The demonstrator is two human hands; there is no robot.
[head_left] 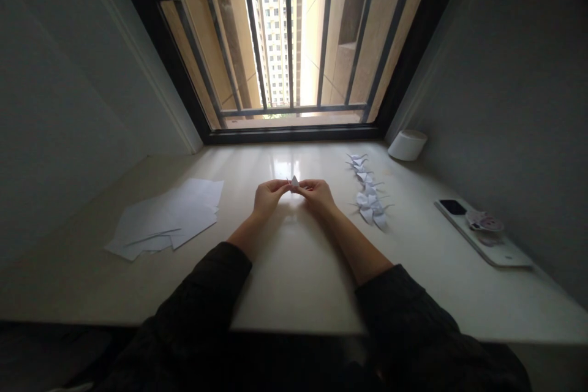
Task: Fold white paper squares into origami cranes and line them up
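A small folded white paper piece is pinched between both my hands above the pale counter. My left hand grips its left side with closed fingers. My right hand grips its right side the same way. Most of the paper is hidden by my fingertips; only a small peak shows. Both forearms reach out from dark sleeves.
A loose stack of white paper sheets lies at the left. A row of several folded paper cranes runs along the right. A white roll stands by the window corner. A phone with a small object on it lies at the far right.
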